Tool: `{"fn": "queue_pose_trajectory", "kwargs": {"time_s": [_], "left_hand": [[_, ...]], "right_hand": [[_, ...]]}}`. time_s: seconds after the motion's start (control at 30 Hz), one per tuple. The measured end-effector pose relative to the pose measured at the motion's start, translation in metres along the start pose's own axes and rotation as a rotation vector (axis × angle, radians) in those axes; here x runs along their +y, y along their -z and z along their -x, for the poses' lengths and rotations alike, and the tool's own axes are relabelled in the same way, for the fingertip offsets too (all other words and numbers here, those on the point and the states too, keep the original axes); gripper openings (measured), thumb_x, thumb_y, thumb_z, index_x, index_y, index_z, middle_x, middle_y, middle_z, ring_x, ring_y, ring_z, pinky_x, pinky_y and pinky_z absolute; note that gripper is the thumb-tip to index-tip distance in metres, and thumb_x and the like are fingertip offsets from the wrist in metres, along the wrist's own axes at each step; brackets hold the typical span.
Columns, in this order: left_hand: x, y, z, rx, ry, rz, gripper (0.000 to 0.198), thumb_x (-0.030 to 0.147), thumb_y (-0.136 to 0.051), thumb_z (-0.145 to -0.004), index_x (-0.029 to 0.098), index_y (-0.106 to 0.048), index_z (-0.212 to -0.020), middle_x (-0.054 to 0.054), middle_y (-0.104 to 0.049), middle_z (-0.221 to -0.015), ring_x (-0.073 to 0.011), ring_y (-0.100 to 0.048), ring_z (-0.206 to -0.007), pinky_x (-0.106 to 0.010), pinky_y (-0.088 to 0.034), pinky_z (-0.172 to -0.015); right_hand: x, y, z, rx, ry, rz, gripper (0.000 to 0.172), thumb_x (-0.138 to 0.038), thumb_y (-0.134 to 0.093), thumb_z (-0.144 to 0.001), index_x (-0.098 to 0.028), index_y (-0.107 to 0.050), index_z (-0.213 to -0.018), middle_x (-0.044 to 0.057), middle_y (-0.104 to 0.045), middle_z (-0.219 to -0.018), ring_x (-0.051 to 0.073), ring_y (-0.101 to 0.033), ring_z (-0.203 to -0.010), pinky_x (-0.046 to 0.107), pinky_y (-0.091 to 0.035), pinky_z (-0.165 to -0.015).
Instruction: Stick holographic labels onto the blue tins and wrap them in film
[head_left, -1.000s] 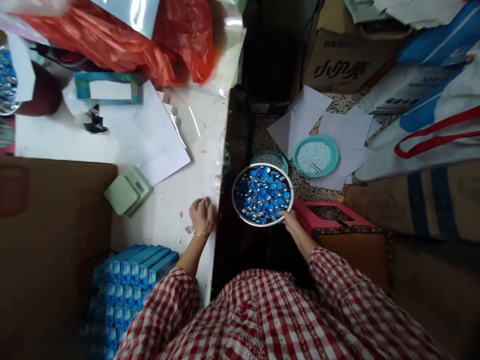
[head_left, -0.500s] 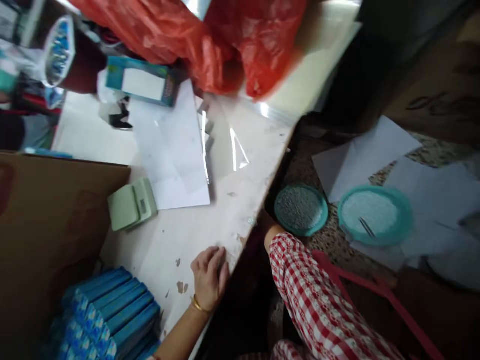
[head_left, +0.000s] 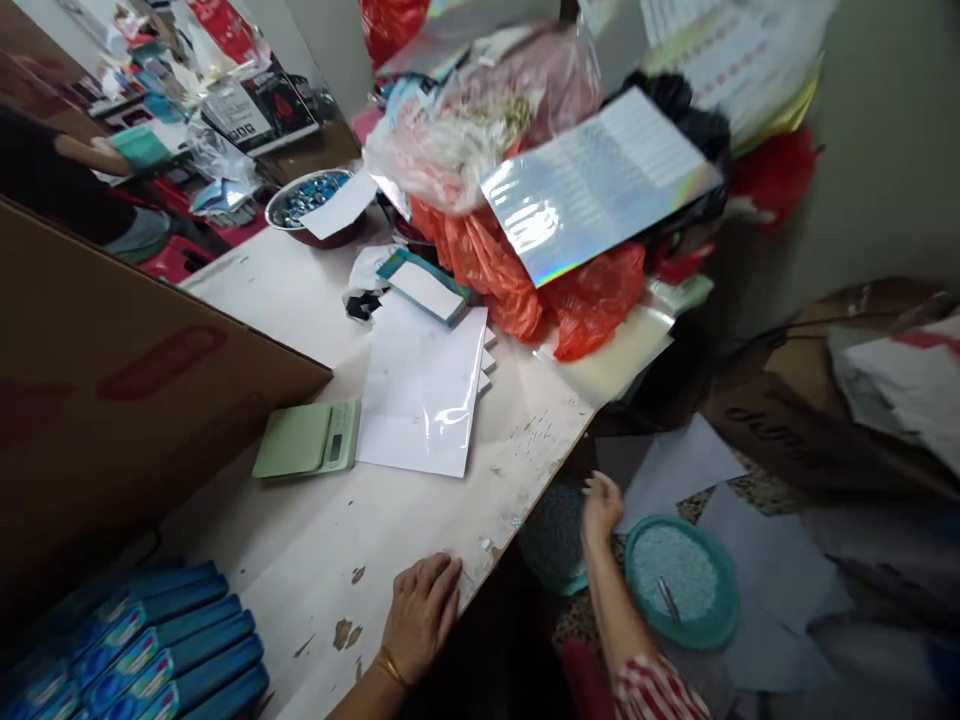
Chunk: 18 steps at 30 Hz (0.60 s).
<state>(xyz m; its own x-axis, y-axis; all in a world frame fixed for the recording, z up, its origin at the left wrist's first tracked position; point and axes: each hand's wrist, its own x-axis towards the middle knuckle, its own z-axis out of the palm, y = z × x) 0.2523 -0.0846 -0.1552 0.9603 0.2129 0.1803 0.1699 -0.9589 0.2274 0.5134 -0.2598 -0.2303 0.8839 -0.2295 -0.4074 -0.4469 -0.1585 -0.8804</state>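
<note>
My left hand [head_left: 421,612], with a gold bangle on its wrist, rests palm down on the white tabletop [head_left: 405,510] near its edge. Its fingers lie on the surface and hold nothing. Beyond the edge, my right hand [head_left: 602,508] is above the floor, partly over a basin of dark grey grains [head_left: 553,535]. Its fingers are curled together; whatever they may hold is too small to make out. Close to the right forearm stands a teal basin of whitish grains [head_left: 679,565], with a slim metal tool [head_left: 668,598] lying in it.
Blue boxes [head_left: 180,650] are stacked by a large carton [head_left: 150,350]. A green scale [head_left: 307,438] sits beside white sheets [head_left: 424,400]. Red plastic bags [head_left: 592,300] and a shiny sheet [head_left: 600,180] crowd the far end. Papers [head_left: 772,560] cover the floor. A person [head_left: 60,180] is at back left.
My right hand, hidden at the table's edge before, now shows by the basins with its forearm bare. My left hand stays on the tabletop. The view has tilted up, revealing the far end.
</note>
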Motion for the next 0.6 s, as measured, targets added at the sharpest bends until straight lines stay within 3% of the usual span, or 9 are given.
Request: {"fn": "queue_pose_trajectory", "kwargs": {"time_s": [0.07,0.13,0.23,0.3,0.37,0.43,0.5,0.6], "left_hand": [[0.003,0.001,-0.004,0.033,0.001,-0.002,0.037,0.019,-0.050,-0.081,0.026,-0.061,-0.115,-0.009,-0.066,-0.105,-0.0233,-0.060,-0.094,-0.037,-0.046,-0.077],[0.005,0.003,-0.006,0.054,0.010,-0.014,0.035,0.018,-0.049,-0.081,0.026,-0.062,-0.113,-0.008,-0.067,-0.105,-0.0225,-0.061,-0.093,-0.036,-0.047,-0.077],[0.006,0.004,-0.008,0.058,0.013,-0.033,0.035,0.020,-0.048,-0.082,0.026,-0.063,-0.112,-0.007,-0.067,-0.105,-0.0215,-0.062,-0.091,-0.035,-0.048,-0.078],[0.006,0.003,-0.007,0.052,0.012,-0.039,0.035,0.021,-0.047,-0.082,0.026,-0.063,-0.113,-0.007,-0.067,-0.105,-0.0213,-0.061,-0.091,-0.036,-0.048,-0.078],[0.006,0.000,-0.006,0.048,0.021,-0.037,0.034,0.022,-0.047,-0.084,0.025,-0.062,-0.113,-0.007,-0.067,-0.106,-0.0212,-0.061,-0.092,-0.036,-0.047,-0.079],[0.005,-0.003,-0.003,0.049,0.031,-0.018,0.033,0.024,-0.046,-0.085,0.023,-0.062,-0.114,-0.008,-0.066,-0.108,-0.0209,-0.059,-0.094,-0.035,-0.046,-0.081],[0.004,-0.007,0.000,0.050,0.042,0.009,0.033,0.026,-0.045,-0.087,0.022,-0.061,-0.115,-0.008,-0.065,-0.110,-0.0208,-0.058,-0.096,-0.035,-0.045,-0.082],[0.003,-0.011,0.001,0.037,0.064,0.063,0.033,0.025,-0.044,-0.088,0.021,-0.061,-0.115,-0.009,-0.065,-0.111,-0.0216,-0.058,-0.097,-0.037,-0.045,-0.083]], "right_hand": [[-0.060,0.009,-0.016,0.085,0.167,-0.078,0.032,-0.042,-0.050,-0.085,-0.015,-0.059,-0.100,0.003,-0.061,-0.085,0.012,-0.057,-0.070,0.029,-0.050,-0.070],[-0.129,-0.014,-0.031,-0.011,0.324,-0.232,0.032,-0.045,-0.058,-0.076,-0.016,-0.060,-0.090,0.001,-0.060,-0.073,0.011,-0.057,-0.062,0.025,-0.049,-0.062],[-0.225,-0.092,-0.048,-0.353,0.261,-0.401,0.034,-0.047,-0.059,-0.074,-0.017,-0.056,-0.089,0.002,-0.062,-0.079,0.010,-0.060,-0.065,0.022,-0.049,-0.059],[-0.269,-0.148,-0.059,-0.427,0.083,-0.380,0.030,-0.046,-0.058,-0.076,-0.018,-0.052,-0.083,-0.001,-0.059,-0.070,0.008,-0.058,-0.059,0.020,-0.048,-0.054],[-0.296,-0.189,-0.069,-0.309,-0.014,-0.349,0.024,-0.040,-0.059,-0.077,-0.018,-0.049,-0.076,-0.005,-0.052,-0.059,0.007,-0.052,-0.050,0.017,-0.044,-0.047],[-0.310,-0.208,-0.077,-0.191,0.001,-0.330,0.018,-0.031,-0.059,-0.078,-0.018,-0.047,-0.073,-0.006,-0.049,-0.054,0.006,-0.047,-0.046,0.016,-0.039,-0.041],[-0.314,-0.206,-0.074,-0.152,0.082,-0.350,0.011,-0.023,-0.057,-0.077,-0.019,-0.047,-0.074,-0.007,-0.050,-0.056,0.005,-0.048,-0.048,0.015,-0.039,-0.042],[-0.295,-0.167,-0.038,-0.308,0.296,-0.462,0.012,-0.022,-0.060,-0.072,-0.020,-0.049,-0.077,-0.008,-0.056,-0.064,0.006,-0.054,-0.057,0.017,-0.046,-0.053]]}}
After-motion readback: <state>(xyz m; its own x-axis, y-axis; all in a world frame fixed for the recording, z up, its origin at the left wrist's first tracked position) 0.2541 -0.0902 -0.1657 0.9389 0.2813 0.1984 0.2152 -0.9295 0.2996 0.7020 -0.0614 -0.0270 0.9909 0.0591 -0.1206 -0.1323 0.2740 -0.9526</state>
